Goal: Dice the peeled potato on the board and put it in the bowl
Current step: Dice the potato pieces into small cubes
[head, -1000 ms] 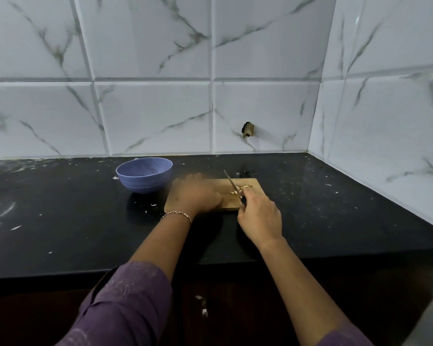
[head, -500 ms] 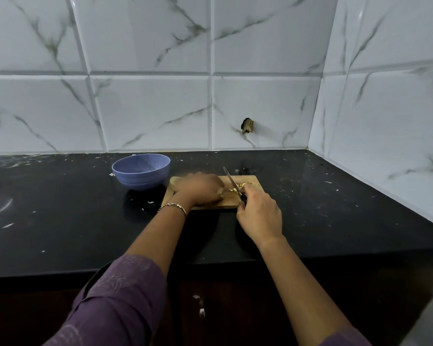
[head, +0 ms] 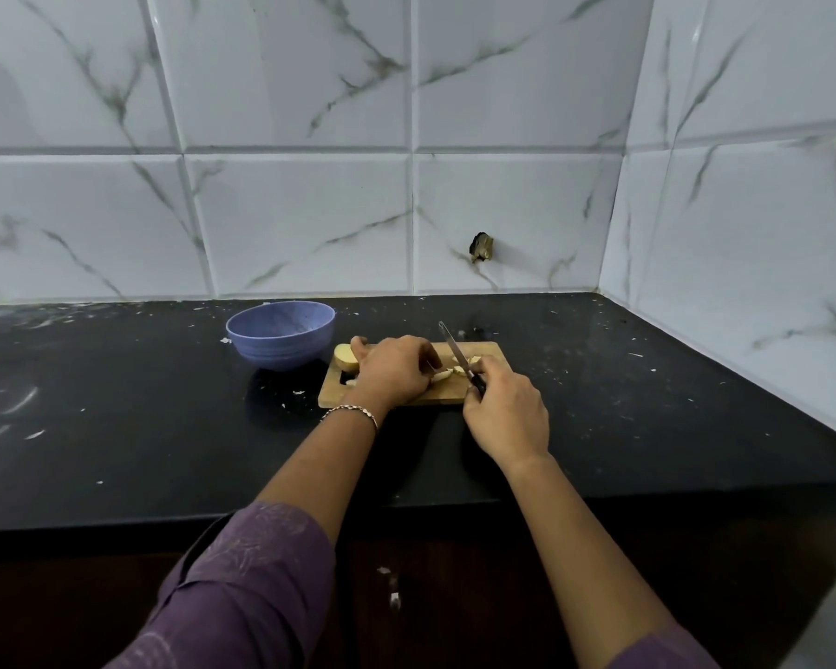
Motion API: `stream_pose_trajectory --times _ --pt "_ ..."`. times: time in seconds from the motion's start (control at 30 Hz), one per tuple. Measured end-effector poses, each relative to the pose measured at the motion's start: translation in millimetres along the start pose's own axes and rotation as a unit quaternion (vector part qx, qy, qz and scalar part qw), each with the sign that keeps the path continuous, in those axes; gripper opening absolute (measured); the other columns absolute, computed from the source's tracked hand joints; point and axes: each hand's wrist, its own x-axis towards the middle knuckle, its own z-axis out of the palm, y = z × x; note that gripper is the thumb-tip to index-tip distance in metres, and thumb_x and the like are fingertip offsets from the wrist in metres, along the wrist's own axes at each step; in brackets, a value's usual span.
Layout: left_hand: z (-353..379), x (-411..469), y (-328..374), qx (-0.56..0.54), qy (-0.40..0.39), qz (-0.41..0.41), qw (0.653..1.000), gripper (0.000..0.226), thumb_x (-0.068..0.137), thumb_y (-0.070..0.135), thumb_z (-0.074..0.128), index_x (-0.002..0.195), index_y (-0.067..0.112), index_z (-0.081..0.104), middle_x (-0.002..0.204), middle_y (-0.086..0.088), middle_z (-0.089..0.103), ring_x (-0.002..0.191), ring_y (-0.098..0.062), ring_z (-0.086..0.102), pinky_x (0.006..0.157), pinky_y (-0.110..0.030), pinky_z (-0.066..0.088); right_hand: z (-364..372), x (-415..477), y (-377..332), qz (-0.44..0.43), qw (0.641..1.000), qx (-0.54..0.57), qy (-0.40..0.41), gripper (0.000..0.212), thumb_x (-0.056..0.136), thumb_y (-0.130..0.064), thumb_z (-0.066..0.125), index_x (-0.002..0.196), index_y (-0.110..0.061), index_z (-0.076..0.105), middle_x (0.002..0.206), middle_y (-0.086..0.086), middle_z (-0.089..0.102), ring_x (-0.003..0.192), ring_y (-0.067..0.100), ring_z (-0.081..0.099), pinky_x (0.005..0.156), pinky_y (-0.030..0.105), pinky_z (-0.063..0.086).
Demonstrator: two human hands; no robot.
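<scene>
A small wooden board (head: 486, 351) lies on the black counter. On its left end a pale peeled potato piece (head: 346, 357) shows beside my left hand (head: 394, 369), which presses down on potato pieces and hides most of them. Cut pale pieces (head: 447, 374) lie in the middle of the board. My right hand (head: 505, 415) grips a knife (head: 454, 350) by its dark handle, with the blade slanting up and away over the cut pieces. A purple bowl (head: 281, 333) stands just left of the board.
The black counter (head: 117, 427) is speckled with small white scraps. White marble-look tiled walls close off the back and the right side, with a dark broken spot (head: 481, 247) in the back wall. The counter's front edge runs below my forearms.
My left hand has shifted a little on the board, uncovering the potato piece at the board's left end. The knife stays over the cut pieces, and the view has tilted slightly.
</scene>
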Motion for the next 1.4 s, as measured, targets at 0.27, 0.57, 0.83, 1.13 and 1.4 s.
stream_pose_trajectory --times 0.27,0.57,0.83,1.13,1.4 --pt "19.8 -15.3 14.8 0.032 0.082 -0.066 0.994 0.019 0.092 0.023 0.056 0.097 0.029 0.073 0.105 0.006 0.069 0.116 -0.021 0.052 0.108 -0.059 0.019 -6.9 -10.2 1.2 0.028 0.998 0.062 -0.013 0.022 0.091 -0.018 0.061 0.111 -0.026 0.065 0.089 -0.005 0.065 0.084 0.021 0.063 0.067 0.031 0.049" --pt "23.6 -29.2 18.1 -0.003 0.089 -0.072 0.993 0.019 0.094 0.032 0.053 0.102 0.029 0.071 0.112 0.002 0.062 0.121 -0.021 0.045 0.108 -0.058 0.012 -14.0 -23.9 -0.7 0.007 1.0 0.025 -0.017 0.025 0.094 -0.021 0.062 0.118 -0.025 0.066 0.089 -0.008 0.066 0.085 0.016 0.065 0.072 0.03 0.053" --pt "23.2 -29.1 14.8 -0.028 0.086 -0.123 0.988 0.021 0.094 0.033 0.056 0.107 0.032 0.071 0.118 0.004 0.063 0.123 -0.021 0.045 0.11 -0.059 0.019 -14.7 -23.3 -1.7 0.012 0.999 0.021 -0.028 0.028 0.093 -0.021 0.063 0.12 -0.028 0.067 0.097 -0.007 0.069 0.084 0.013 0.065 0.07 0.026 0.051" --pt "21.0 -28.5 16.2 -0.028 0.072 -0.126 0.989 0.022 0.095 0.033 0.054 0.11 0.034 0.07 0.119 0.003 0.062 0.122 -0.021 0.045 0.112 -0.059 0.017 -8.1 -21.4 -6.9 -0.042 0.995 -0.081 -0.03 0.018 0.093 -0.017 0.057 0.107 -0.024 0.066 0.097 -0.006 0.068 0.09 0.019 0.065 0.068 0.026 0.041" --pt "24.6 -26.4 15.1 -0.019 0.078 -0.113 0.99 0.025 0.095 0.029 0.052 0.112 0.032 0.07 0.118 0.003 0.063 0.121 -0.021 0.045 0.112 -0.058 0.014 2.1 -27.3 -9.1 -0.105 0.986 -0.129 -0.011 0.028 0.09 -0.007 0.055 0.11 -0.024 0.062 0.099 -0.005 0.069 0.086 0.017 0.068 0.072 0.037 0.057"
